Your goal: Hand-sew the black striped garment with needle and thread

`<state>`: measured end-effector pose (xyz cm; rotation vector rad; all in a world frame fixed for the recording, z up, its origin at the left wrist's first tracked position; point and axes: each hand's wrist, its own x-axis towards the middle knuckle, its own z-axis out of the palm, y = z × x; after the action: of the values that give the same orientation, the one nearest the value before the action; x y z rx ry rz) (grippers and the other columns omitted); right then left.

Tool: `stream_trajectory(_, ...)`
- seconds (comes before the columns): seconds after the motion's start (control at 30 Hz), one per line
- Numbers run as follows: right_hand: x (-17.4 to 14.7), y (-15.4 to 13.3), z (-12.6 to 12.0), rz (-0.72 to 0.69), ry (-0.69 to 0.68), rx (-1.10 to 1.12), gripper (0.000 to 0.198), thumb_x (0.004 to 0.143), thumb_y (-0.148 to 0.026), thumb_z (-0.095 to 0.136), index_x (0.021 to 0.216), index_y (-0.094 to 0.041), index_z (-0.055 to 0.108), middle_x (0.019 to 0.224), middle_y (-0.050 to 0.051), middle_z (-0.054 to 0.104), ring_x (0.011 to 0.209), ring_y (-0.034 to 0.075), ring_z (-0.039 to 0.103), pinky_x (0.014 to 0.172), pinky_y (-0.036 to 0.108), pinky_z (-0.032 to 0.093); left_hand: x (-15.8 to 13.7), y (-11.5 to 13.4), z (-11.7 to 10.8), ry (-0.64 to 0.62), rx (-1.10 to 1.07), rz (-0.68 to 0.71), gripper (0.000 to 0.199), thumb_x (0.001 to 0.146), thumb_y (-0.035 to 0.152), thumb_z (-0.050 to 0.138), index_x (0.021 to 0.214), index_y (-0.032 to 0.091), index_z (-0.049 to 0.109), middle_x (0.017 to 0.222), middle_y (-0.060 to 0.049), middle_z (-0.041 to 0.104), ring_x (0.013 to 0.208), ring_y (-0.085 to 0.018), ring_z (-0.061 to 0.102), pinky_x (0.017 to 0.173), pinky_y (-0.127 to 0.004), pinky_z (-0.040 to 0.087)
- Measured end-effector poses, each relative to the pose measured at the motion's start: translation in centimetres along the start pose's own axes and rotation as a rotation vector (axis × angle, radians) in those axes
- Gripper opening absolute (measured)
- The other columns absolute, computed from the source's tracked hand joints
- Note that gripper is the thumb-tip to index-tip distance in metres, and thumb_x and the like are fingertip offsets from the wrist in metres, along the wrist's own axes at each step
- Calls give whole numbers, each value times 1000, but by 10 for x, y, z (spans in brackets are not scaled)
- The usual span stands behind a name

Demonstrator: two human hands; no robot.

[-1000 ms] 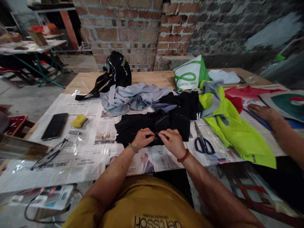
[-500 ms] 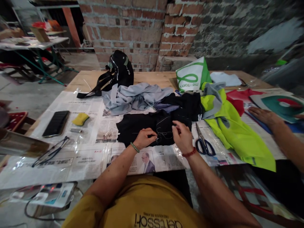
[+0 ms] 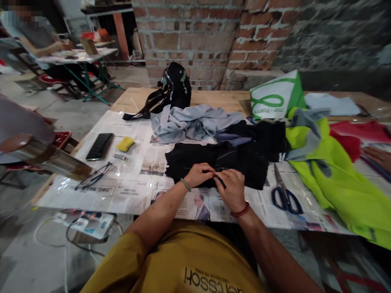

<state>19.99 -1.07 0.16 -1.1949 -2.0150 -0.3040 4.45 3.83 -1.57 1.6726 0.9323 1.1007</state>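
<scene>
A black cloth garment [image 3: 198,154] lies spread on the newspaper in front of me, with pale stitching lines on it. Over its near edge, my left hand [image 3: 199,175] is closed in a pinch. My right hand [image 3: 232,188] is also pinched, its fingertips meeting the left ones. What sits between the fingers is too small to make out. A loose white thread [image 3: 220,167] shows on the black cloth just behind the fingertips. Dark-handled scissors [image 3: 286,197] lie partly open to the right of my right hand.
Grey cloth [image 3: 195,122], a black bag [image 3: 179,87] and a white-green bag [image 3: 276,97] stand behind. A neon-yellow garment [image 3: 339,191] is at right, beside another person's hand [image 3: 378,156]. Left are a phone [image 3: 99,146], yellow sponge [image 3: 124,143], glasses [image 3: 94,177] and a tilted metal cylinder [image 3: 45,156].
My right hand has moved in to meet my left, and its fingers have closed. The thread loop between them is less visible. The view has turned left, bringing a seated person into sight.
</scene>
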Motion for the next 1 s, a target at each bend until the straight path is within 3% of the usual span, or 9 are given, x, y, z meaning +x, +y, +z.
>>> stream_trajectory(0.47,0,8,6,-45,-6,11,11,84,-19,57,89,-21,67,82,4,66,86,20,55,79,34,37,2,-6,-4,-65,-71,7,11,74,19,63,76,11,71,75,-4,64,69,-10,58,68,-20,46)
stream_trajectory(0.77,-19,9,17,-19,17,68,10,87,-13,48,89,-18,57,84,5,63,85,18,56,81,35,38,0,-9,4,-96,127,117,11,73,15,61,77,13,71,74,-3,64,67,-10,59,68,-21,47)
stream_trajectory(1.0,-22,8,18,60,124,90,9,86,-14,49,88,-17,57,91,9,59,90,20,52,80,35,40,-2,-8,12,9,162,93,11,74,16,60,74,16,71,71,-3,65,67,-11,59,65,-21,48)
